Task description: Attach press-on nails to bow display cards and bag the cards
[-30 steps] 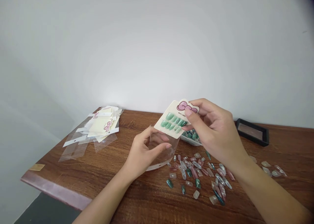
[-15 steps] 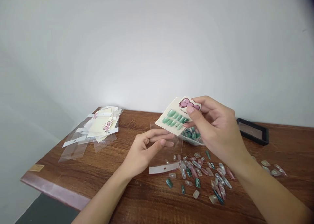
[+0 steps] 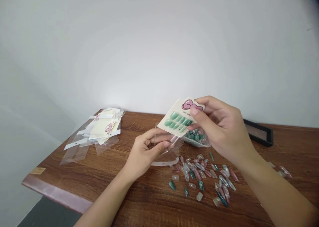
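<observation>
Between the thumb and fingers of my right hand (image 3: 220, 127) is a cream card (image 3: 166, 115) with a pink bow at its top. Two rows of green press-on nails (image 3: 178, 119) sit on the card, which is held tilted above the table. My left hand (image 3: 147, 150) pinches a clear plastic bag (image 3: 173, 155) just below the card's lower edge; the bag's white header strip hangs toward the table. Behind the card and my right hand, a clear tub (image 3: 196, 142) of green nails is partly hidden.
Loose pink, clear and green press-on nails (image 3: 199, 174) lie scattered on the wooden table (image 3: 149, 203). At the left is a pile of bow cards (image 3: 99, 129) and clear bags. A black frame-like box (image 3: 259, 132) lies at the right, by the wall.
My left hand has closed on the clear bag and lifted it, so it bends up near the card. The card in my right hand has hardly moved.
</observation>
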{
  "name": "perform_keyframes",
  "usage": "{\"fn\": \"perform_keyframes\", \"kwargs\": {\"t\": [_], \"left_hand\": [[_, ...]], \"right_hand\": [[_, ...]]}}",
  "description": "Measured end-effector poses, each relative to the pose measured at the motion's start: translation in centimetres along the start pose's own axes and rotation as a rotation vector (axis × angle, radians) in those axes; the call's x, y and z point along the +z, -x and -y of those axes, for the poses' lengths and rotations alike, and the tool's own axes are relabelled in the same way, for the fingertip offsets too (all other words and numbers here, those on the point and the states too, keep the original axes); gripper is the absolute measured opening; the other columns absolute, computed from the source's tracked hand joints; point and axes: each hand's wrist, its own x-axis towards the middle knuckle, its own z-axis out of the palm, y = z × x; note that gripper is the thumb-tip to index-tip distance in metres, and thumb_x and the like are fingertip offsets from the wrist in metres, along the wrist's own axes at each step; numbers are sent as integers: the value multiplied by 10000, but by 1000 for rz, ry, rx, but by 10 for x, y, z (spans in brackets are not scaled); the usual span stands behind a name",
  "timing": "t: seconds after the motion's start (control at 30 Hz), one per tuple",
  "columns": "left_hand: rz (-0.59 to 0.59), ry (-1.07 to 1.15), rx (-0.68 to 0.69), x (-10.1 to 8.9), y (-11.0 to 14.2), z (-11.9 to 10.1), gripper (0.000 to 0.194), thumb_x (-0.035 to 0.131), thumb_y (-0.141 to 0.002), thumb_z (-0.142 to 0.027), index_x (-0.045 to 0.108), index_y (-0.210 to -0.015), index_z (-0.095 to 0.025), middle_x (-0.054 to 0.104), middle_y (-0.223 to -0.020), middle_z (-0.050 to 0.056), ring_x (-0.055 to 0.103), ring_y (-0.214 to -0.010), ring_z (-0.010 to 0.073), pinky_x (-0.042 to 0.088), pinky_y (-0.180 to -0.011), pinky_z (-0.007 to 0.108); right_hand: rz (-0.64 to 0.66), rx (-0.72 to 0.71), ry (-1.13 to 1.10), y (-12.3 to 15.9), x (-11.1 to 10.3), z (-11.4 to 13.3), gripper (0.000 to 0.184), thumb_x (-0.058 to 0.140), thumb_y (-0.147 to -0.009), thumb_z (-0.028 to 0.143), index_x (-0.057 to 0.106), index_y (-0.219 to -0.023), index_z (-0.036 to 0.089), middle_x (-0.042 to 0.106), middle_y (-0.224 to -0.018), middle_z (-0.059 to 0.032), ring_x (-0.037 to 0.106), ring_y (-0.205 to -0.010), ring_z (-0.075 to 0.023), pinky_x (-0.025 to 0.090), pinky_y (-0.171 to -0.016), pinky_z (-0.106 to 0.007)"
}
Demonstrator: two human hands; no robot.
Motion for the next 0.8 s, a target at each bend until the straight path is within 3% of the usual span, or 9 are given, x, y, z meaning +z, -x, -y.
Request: {"fn": "perform_keyframes", "kwargs": {"t": [0.33, 0.67, 0.8], "left_hand": [[-2, -49, 33, 2, 0, -1, 182, 760, -878, -241, 744, -1058, -225, 816, -1042, 11, 757, -961, 127, 583, -849, 185], [46, -16, 40, 4, 1, -1, 253, 755, -878, -204, 709, -1126, -224, 800, -1113, 22, 753, -994, 141, 608, -834, 200], [51, -31, 33, 5, 1, -1, 254, 755, -879, -209, 707, -1127, -239, 803, -1103, 7, 751, -993, 133, 602, -863, 202]], "right_hand": [[5, -163, 101, 3, -5, -1, 65, 617, -973, 254, 681, -977, 249, 726, -810, 11, 692, -606, -126, 619, -539, -229], [20, -62, 162, 2, -5, 0, 106, 593, -987, 311, 678, -999, 248, 732, -814, -10, 688, -605, -147, 585, -498, -256], [37, -28, 193, 1, -8, 4, 110, 593, -987, 321, 670, -972, 244, 719, -751, -5, 672, -548, -146, 503, -409, -240]]}}
